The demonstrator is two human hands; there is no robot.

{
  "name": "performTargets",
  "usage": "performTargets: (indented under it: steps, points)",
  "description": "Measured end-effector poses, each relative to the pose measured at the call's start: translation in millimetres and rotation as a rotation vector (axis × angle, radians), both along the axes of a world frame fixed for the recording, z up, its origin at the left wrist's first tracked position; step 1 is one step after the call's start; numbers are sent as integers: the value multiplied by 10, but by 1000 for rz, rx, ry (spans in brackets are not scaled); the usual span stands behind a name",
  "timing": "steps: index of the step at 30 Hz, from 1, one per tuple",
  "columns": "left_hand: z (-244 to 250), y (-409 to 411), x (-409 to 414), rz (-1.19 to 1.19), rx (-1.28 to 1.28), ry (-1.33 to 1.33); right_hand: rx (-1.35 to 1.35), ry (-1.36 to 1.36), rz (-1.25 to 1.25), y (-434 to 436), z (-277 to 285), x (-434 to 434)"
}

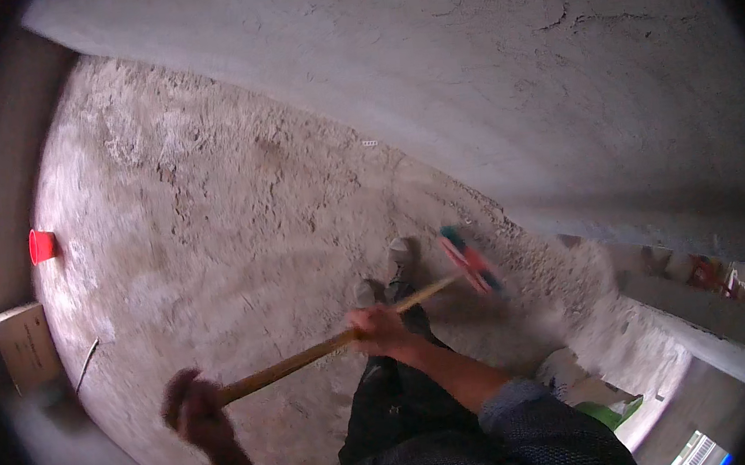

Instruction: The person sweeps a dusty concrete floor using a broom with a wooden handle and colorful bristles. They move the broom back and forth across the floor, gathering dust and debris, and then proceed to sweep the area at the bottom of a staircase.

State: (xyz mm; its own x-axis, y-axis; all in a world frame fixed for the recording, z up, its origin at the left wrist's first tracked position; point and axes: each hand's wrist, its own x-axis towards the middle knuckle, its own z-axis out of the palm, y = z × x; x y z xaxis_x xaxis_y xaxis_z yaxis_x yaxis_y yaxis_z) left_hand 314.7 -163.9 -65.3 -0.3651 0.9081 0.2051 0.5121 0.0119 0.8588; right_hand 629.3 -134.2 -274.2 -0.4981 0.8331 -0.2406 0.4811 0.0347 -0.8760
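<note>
Both my hands grip the wooden handle [291, 371] of a broom, which slants across my body. My left hand [196, 407] is closed around its top end, at lower left. Further down the shaft, my right hand [381, 330] is wrapped around it in front of my legs. The red and green broom head [471, 260] is blurred, close to the rough concrete floor [227, 245] on the right of my shoes [401, 251]. Loose grit [535, 271] lies beyond the head, along the foot of the wall.
A plastered wall [532, 85] runs diagonally across the upper right. Far left are a red bucket [43, 246], a cardboard box [27, 346] and a thin stick [88, 363]. A pale sack-like object [561, 372] and a green object [601, 414] lie behind me at right.
</note>
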Motion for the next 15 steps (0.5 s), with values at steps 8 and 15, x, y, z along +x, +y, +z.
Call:
performTargets:
  steps: [8, 15]
  points:
    - [488, 6, -196, 25, 269, 243, 187, 204, -66, 828, 10, -997]
    - [-363, 488, 382, -63, -15, -206, -93, 77, -158, 335, -620, -280]
